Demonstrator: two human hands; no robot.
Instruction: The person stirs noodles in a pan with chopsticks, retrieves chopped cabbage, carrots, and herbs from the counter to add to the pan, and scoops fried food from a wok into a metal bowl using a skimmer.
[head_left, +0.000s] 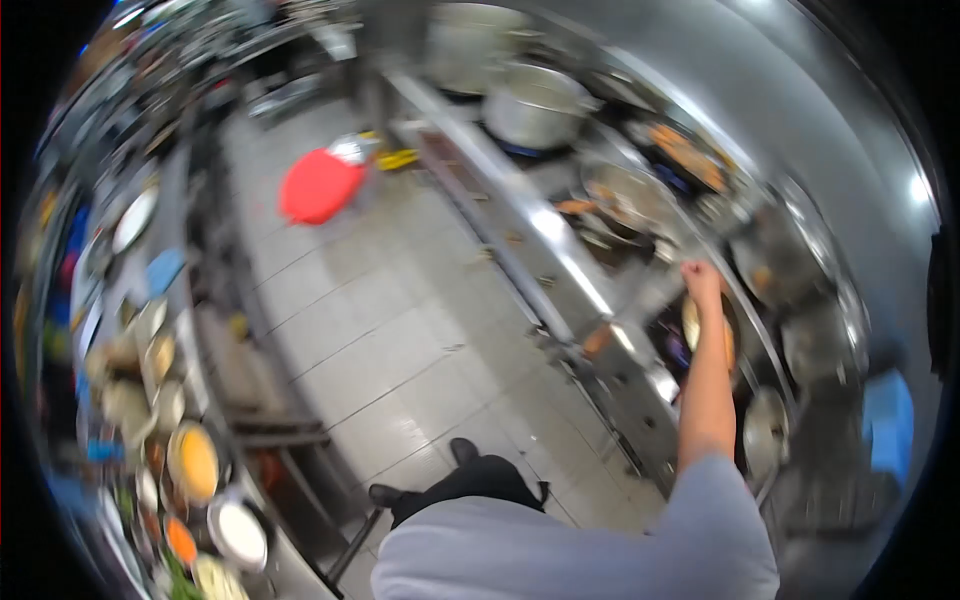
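My right hand [703, 281] reaches out over the stove, its fingers closed. What they hold, if anything, is too blurred to make out. Under my forearm sits a dark pan [738, 345] with something pale yellow inside, partly hidden by the arm. Just beyond the hand is a metal pan [632, 192] with food remains in it. My left hand is out of view.
Two large pots [537, 105] stand at the stove's far end. More pans [785, 255] line the back wall. Across the tiled floor [365, 320], a counter holds several bowls, one with yellow contents [199, 464]. A red round object [322, 187] is over the aisle.
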